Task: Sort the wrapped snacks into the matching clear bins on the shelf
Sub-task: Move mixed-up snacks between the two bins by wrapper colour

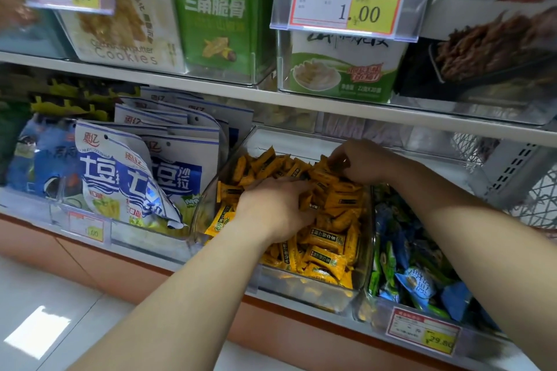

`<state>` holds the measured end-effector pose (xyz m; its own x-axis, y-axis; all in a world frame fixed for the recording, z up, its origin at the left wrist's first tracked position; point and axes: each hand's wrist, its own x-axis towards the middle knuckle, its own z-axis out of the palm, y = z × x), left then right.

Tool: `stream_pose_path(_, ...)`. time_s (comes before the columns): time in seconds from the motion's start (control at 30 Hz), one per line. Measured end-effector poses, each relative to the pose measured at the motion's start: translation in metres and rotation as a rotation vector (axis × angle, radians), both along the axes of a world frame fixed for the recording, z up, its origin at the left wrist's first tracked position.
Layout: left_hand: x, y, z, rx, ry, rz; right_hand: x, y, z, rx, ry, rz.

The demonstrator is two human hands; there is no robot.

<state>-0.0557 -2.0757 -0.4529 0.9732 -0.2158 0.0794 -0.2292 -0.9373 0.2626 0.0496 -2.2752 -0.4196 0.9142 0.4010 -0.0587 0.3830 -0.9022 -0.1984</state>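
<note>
Down low we had both bare forearms reaching in over the shelf edge, and right at the lip sat a red-and-yellow price label (425, 330) reading 29.80. Just behind it we found the clear plastic bin (301, 291), packed with small yellow foil-wrapped snacks (327, 257), and that was where all the action was. The left hand (271, 208) lay palm down on the middle of that pile, fingertips buried among the wrappers, so we could not tell whether it had hold of anything. Further back, the right hand (366, 159) hovered over the rear of the same bin, fingers bent down and pinching one of the yellow packets against the thumb. To the right, touching the bin's wall, we saw a heap of blue and green wrapped snacks (407, 265). To the left leaned the blue-and-white crisp bags (135, 178), tilted forward in their own clear tray. Up on the higher shelf stood a tall green carton (220, 18), a pale cookie box (120, 15) beside it, and a clear-sleeved price tag (349, 0) showing 1.00.
</note>
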Motion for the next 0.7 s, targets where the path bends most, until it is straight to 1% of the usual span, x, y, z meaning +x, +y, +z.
stream_pose_path(0.03,0.000,0.000,0.000,0.001,0.001,-0.001,0.000,0.000,-0.001,0.016,-0.021,-0.010)
stream_pose_path(0.1,0.000,0.000,-0.001,-0.004,0.000,-0.002,0.000,0.001,-0.003,0.109,-0.074,-0.047)
stream_pose_path(0.17,0.000,0.000,-0.001,-0.020,0.001,-0.003,-0.004,0.000,-0.006,0.269,-0.145,-0.085)
stream_pose_path(0.27,0.001,-0.001,-0.002,-0.067,0.016,0.001,-0.016,-0.004,-0.007,0.541,-0.303,-0.107)
stream_pose_path(0.37,0.002,-0.004,0.001,-0.235,0.011,0.048,-0.039,-0.008,-0.004,0.841,-0.345,-0.133)
stream_pose_path(0.43,0.002,-0.006,0.005,-0.329,-0.055,0.063,-0.057,-0.012,-0.002,0.954,-0.345,-0.152)
stream_pose_path(0.5,0.001,-0.010,0.006,-0.325,-0.122,0.009,-0.075,-0.019,0.001,1.009,-0.334,-0.183)
stream_pose_path(0.57,-0.001,-0.016,0.006,-0.232,-0.101,-0.119,-0.094,-0.032,0.004,1.010,-0.343,-0.196)
stream_pose_path(0.63,-0.003,-0.024,0.001,-0.100,-0.069,-0.240,-0.115,-0.049,0.004,0.955,-0.393,-0.228)
stream_pose_path(0.7,-0.004,-0.029,-0.003,-0.031,-0.082,-0.284,-0.134,-0.067,0.001,0.870,-0.433,-0.291)
